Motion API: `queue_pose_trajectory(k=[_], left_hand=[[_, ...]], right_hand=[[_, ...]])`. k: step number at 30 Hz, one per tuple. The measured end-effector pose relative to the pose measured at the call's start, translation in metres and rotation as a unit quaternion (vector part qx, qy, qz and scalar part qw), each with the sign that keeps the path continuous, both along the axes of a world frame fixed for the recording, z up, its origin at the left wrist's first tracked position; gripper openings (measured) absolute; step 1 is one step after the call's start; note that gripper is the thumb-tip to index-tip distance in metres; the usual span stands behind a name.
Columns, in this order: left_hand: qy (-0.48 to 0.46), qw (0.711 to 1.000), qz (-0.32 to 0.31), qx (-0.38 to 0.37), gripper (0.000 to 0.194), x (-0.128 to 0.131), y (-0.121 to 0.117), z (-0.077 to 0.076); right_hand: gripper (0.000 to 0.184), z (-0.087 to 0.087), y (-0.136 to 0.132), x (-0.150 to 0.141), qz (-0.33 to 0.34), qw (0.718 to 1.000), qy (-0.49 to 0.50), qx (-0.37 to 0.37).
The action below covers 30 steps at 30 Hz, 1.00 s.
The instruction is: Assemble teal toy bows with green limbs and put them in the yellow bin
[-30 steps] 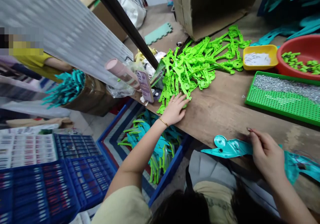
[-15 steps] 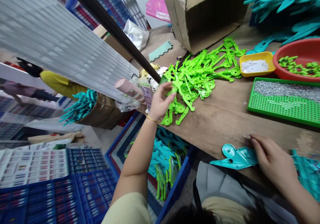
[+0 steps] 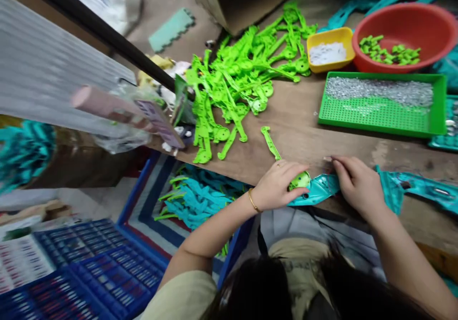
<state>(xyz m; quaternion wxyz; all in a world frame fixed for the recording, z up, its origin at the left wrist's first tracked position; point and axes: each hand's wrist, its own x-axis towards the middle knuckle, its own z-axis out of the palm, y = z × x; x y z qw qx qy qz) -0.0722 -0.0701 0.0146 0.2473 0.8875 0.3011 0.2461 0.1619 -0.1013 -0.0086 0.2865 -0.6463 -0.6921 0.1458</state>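
My left hand is closed on a lime-green plastic part with a round end and a long thin arm that sticks out past my fingers. The round end lies against the left end of a teal plastic part at the table's front edge. My right hand is closed around the teal part's other side, and a small thin piece shows at its fingertips, too small to name. More teal parts lie right of that hand. A pile of lime-green parts spreads across the table to the left.
On the right stand a green tray of small silvery metal pieces, a yellow dish of white bits and a red bowl with small green pieces. Below the table edge, a blue crate holds teal and green parts. A dark post rises at left.
My left hand has come back from the green pile to the teal part, bringing one lime-green part. My right hand stays on the teal part. The view has shifted.
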Motion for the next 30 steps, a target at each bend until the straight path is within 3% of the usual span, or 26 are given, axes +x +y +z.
queue_pose_trajectory(k=[4, 7, 13, 18, 22, 27, 30], left_hand=[[-0.031, 0.997, 0.055, -0.053, 0.05, 0.022, -0.011, -0.021], [-0.015, 0.996, 0.053, -0.074, 0.053, 0.024, -0.011, -0.017], [-0.023, 0.988, -0.023, -0.152, 0.049, 0.013, -0.006, -0.009], [-0.023, 0.995, 0.033, -0.088, 0.029, 0.019, -0.013, -0.019], [-0.018, 0.998, 0.043, -0.038, 0.017, 0.024, -0.012, -0.018], [0.044, 0.997, 0.063, 0.005, 0.022, 0.035, -0.007, -0.016], [0.074, 0.994, 0.084, -0.007, 0.025, 0.043, -0.006, -0.018]], right_hand=[[0.027, 0.002, 0.002, 0.017, -0.032, 0.999, -0.023, 0.002], [0.027, 0.002, 0.003, 0.02, -0.04, 0.999, -0.03, 0.007], [0.031, 0.002, 0.003, 0.013, -0.048, 0.997, -0.053, 0.001], [0.033, 0.003, 0.003, 0.012, -0.057, 0.997, -0.056, -0.014], [0.034, 0.003, 0.003, 0.011, -0.054, 0.997, -0.058, -0.017], [0.034, 0.003, 0.003, 0.011, -0.058, 0.996, -0.067, -0.02], [0.034, 0.004, 0.003, 0.01, -0.057, 0.996, -0.064, -0.018]])
